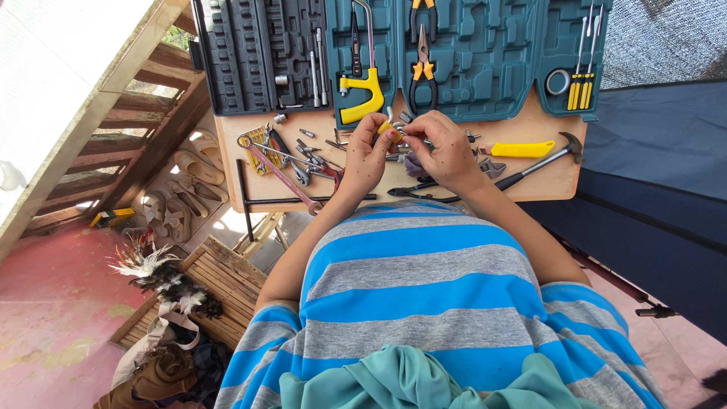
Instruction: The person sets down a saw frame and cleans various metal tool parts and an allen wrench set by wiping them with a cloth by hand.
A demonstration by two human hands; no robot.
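Yellow-handled tool [391, 130] sits pinched between my left hand [366, 155] and right hand [447, 151], both grips closed, above the counter [556, 178].

Open tool case [485, 57], top of frame: cut off by the upper edge. Small yellow-tipped item [391, 129] between the fingers [376, 125] of both hands, centre: mostly covered, kind unclear. Purple piece [413, 163] under right hand [448, 151]: partly hidden. Loose metal bits [307, 133] on surface [553, 178]: too small to identify. Surface's near edge: hidden behind striped shirt [424, 303].
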